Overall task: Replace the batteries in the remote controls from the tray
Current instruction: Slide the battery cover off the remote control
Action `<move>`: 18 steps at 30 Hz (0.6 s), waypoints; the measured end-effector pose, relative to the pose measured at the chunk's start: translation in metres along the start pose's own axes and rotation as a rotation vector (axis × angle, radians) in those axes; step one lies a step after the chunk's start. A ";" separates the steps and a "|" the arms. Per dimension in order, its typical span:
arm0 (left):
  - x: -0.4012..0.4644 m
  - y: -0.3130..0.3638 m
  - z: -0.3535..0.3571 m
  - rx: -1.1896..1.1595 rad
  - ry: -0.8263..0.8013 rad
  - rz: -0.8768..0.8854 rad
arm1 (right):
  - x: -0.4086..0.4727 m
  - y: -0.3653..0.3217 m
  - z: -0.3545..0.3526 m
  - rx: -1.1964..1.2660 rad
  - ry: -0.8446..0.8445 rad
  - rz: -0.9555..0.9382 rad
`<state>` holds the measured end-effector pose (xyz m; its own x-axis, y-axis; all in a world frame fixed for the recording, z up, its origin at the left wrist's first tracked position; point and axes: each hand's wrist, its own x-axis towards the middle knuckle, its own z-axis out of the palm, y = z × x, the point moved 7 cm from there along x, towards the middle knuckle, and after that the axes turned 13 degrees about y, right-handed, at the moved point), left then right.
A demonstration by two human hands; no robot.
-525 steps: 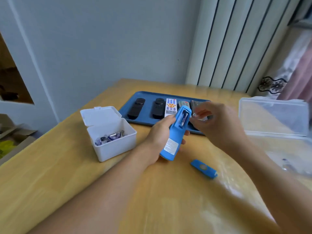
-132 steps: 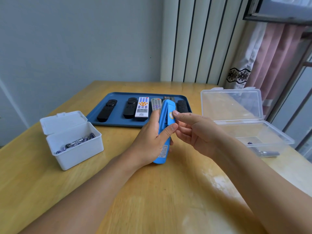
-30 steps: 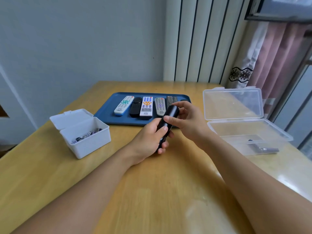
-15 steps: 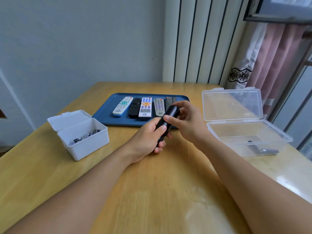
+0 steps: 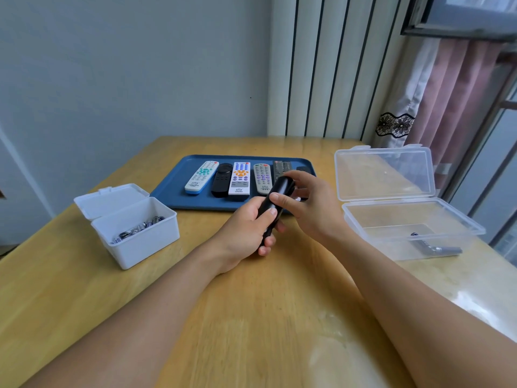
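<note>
While both hands meet over the middle of the wooden table (image 5: 84,289), let's take the count. Blue tray (image 5: 173,191) at the far side: five remotes lie fully in view side by side, a white one with teal buttons (image 5: 201,177), a black one (image 5: 222,180), a white one with orange and blue buttons (image 5: 239,179), a grey one with purple buttons (image 5: 262,179) and a dark grey one (image 5: 281,168), and the tip of a sixth, dark one (image 5: 303,169) peeks out behind the right hand. One more, the black remote (image 5: 275,198), is off the tray and up in the hands, just near of the tray's front edge, tilted with its rounded far end raised.

Two boxes, both with lids open: a white box (image 5: 137,242) to the left holding a small heap of batteries (image 5: 137,229), too jumbled to count, and a clear plastic box (image 5: 414,231) to the right with a couple of batteries (image 5: 436,247) lying in it.

Now the hands. Left hand (image 5: 246,231) wraps the lower half of the black remote, fingers curled round it from below, thumb laid along its side. Right hand (image 5: 310,203) pinches the upper end, thumb pressed on the near face and fingers curled over the far side. Both are closed firmly on that remote, thumbs almost touching.
</note>
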<state>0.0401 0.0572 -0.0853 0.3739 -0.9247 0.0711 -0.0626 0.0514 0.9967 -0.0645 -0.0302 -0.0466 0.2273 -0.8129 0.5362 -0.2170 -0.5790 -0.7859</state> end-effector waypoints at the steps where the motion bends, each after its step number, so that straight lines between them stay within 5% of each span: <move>1: -0.001 -0.001 0.002 -0.002 -0.003 -0.002 | 0.000 0.000 -0.002 0.018 0.002 0.012; 14: 0.001 0.007 -0.008 0.095 0.008 0.067 | 0.001 0.003 -0.013 0.230 0.146 0.170; 18: 0.003 -0.001 -0.008 0.032 0.040 -0.044 | 0.004 -0.009 -0.022 0.174 0.180 0.101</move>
<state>0.0487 0.0575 -0.0854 0.4134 -0.9101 0.0294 -0.0749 -0.0019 0.9972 -0.0822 -0.0290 -0.0307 0.0369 -0.8732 0.4860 -0.0596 -0.4874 -0.8711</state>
